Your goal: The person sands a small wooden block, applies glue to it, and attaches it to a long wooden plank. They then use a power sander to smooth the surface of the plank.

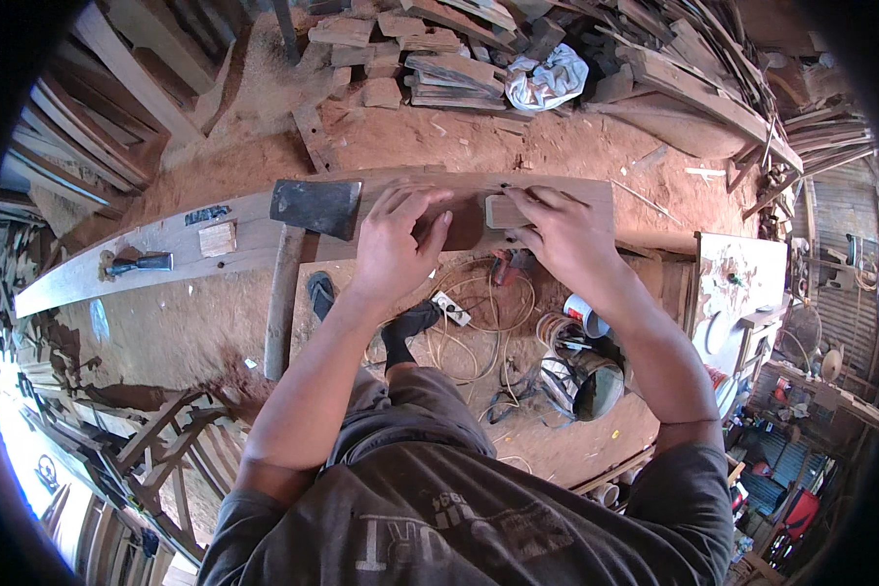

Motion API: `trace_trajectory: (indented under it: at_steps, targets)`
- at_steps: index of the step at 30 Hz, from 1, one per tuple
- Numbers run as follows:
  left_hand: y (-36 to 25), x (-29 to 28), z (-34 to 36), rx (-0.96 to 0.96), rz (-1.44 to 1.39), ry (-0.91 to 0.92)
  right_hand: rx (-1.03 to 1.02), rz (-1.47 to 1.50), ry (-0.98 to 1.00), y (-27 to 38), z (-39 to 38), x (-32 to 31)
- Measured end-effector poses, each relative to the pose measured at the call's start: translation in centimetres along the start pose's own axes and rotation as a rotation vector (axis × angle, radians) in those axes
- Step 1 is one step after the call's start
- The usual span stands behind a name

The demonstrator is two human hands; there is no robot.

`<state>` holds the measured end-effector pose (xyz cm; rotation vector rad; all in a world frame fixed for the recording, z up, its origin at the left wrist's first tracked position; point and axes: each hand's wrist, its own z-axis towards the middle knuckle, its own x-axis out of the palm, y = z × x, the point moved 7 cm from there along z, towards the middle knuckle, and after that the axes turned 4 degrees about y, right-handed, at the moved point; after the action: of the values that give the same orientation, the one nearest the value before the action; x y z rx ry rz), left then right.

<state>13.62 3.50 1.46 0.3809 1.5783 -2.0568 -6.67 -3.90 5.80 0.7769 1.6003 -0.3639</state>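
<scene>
A long wooden plank (459,211) lies crosswise before me. Over its middle is my left hand (398,239), fingers bent and thumb apart from them, with nothing visible between. My right hand (566,230), near the plank's right end, has its thumb and fingers around a small flat rectangular piece (504,212) with rounded corners and a pale edge. What the piece is made of is unclear. Just left of my left hand a hatchet (314,207) rests on the plank, its wooden handle hanging toward me past the near edge.
Farther left on the plank are a small wood block (218,238), a dark flat strip (207,214) and a dark-handled chisel-like tool (142,264). Below lie coiled cables (488,322), a power strip (451,309) and buckets (597,386). Wood offcuts (454,78) are piled beyond.
</scene>
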Motion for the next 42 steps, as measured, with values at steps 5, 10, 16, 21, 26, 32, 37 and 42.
trace_trajectory:
  at_steps: [5, 10, 16, 21, 26, 32, 37, 42]
  targets:
    - [-1.0, 1.1, 0.7, 0.112, 0.11, 0.091, 0.039, -0.028, 0.031, 0.4, 0.4, 0.0]
    - [-2.8, 3.5, 1.8, 0.129, 0.18, 0.267, 0.037, 0.191, -0.178, -0.4, -1.4, -0.2]
    - [-3.2, 3.7, 2.7, 0.159, 0.252, 0.334, 0.254, 0.631, -0.492, -0.6, -8.1, 1.3]
    - [-4.6, 5.0, 3.5, 0.191, 0.343, 0.366, 0.403, 0.909, -0.492, 3.3, -13.4, 8.1]
    - [-5.4, 5.5, 4.1, 0.271, 0.357, 0.444, 0.336, 1.015, -0.444, 8.0, -14.9, 12.8]
    - [-6.2, 5.6, 4.6, 0.183, 0.477, 0.512, 0.318, 0.997, -0.669, 5.1, -14.2, 8.6]
    - [-6.2, 5.5, 4.6, 0.174, 0.498, 0.513, 0.49, 0.832, -0.798, -2.1, -10.0, 2.8]
    - [-5.7, 5.5, 4.1, 0.147, 0.443, 0.515, 0.474, 0.798, -0.339, -5.2, -3.3, 2.1]
